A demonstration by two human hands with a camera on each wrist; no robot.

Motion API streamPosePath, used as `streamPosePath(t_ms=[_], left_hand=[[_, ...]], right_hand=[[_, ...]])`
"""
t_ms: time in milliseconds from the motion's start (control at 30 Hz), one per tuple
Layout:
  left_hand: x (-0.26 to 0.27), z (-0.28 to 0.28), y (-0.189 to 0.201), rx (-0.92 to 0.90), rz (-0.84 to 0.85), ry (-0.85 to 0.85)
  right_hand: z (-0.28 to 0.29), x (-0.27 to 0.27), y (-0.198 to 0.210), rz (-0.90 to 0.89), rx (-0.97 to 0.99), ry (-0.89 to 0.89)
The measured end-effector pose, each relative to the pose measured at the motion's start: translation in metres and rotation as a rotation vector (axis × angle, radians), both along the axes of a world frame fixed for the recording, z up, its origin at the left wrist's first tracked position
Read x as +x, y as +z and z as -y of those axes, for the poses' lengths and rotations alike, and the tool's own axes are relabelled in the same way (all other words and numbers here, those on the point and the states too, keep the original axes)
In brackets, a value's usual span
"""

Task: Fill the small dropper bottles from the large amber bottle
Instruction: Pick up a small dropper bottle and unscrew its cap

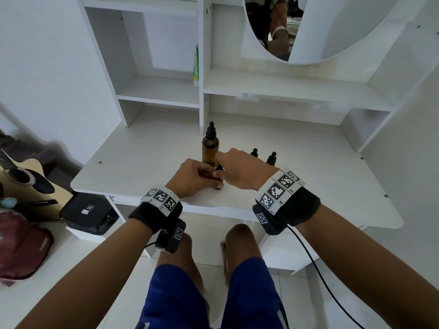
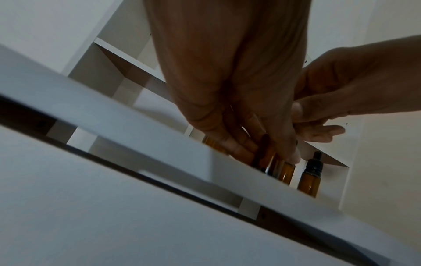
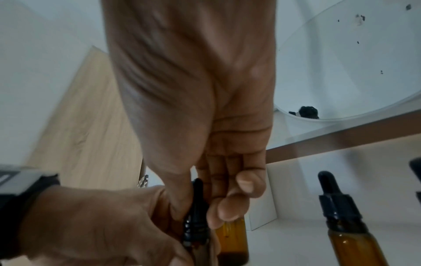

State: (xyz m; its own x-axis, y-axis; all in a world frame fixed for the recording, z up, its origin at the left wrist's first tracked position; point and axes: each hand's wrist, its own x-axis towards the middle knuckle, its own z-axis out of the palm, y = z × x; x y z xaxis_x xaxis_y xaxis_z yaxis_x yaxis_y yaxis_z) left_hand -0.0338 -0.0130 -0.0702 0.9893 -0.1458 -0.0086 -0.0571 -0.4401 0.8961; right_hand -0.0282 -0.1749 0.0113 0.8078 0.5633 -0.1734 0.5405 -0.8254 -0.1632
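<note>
The large amber bottle (image 1: pixel 210 146) stands upright on the white desk (image 1: pixel 320 176) with its black dropper cap on. Just in front of it, my left hand (image 1: pixel 209 178) grips a small amber dropper bottle, mostly hidden by the fingers. My right hand (image 1: pixel 222 168) pinches that bottle's black dropper cap (image 3: pixel 196 221) between thumb and fingers. In the right wrist view my left hand (image 3: pixel 95 226) wraps the body below the cap. Two more small capped dropper bottles (image 1: pixel 254 151) (image 1: pixel 272 157) stand behind my right hand; one small capped bottle (image 3: pixel 350 234) is seen closer, and a small capped bottle (image 2: pixel 309 178) shows beyond my left fingers.
White shelf compartments (image 1: pixel 161 91) and a round mirror (image 1: pixel 320 32) rise behind the desk. A guitar (image 1: pixel 28 184), a black case (image 1: pixel 90 212) and a red bag (image 1: pixel 21 250) lie to the left, below desk level. The desk's front edge is at my wrists.
</note>
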Motion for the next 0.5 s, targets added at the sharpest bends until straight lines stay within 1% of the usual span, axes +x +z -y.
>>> streamPosePath(t_ms=[167, 233, 367, 433, 500], left_hand=[[0.0001, 0.0004, -0.0005, 0.002, 0.007, 0.011], [-0.0001, 0.001, -0.0007, -0.002, 0.007, 0.014], [-0.0003, 0.0001, -0.0013, -0.011, 0.009, 0.009], [-0.0005, 0.0004, -0.0008, -0.009, 0.005, 0.009], [-0.0011, 0.0006, 0.0004, 0.001, 0.005, 0.008]], right_hand=[[0.0015, -0.0007, 0.0078, -0.059, -0.011, 0.09], [0.0025, -0.0012, 0.01, -0.054, -0.003, 0.089], [-0.0004, -0.0003, 0.0083, 0.02, -0.008, 0.051], [-0.0009, 0.0004, 0.0076, 0.021, -0.03, 0.032], [-0.0003, 0.0005, 0.0086, -0.008, 0.004, 0.044]])
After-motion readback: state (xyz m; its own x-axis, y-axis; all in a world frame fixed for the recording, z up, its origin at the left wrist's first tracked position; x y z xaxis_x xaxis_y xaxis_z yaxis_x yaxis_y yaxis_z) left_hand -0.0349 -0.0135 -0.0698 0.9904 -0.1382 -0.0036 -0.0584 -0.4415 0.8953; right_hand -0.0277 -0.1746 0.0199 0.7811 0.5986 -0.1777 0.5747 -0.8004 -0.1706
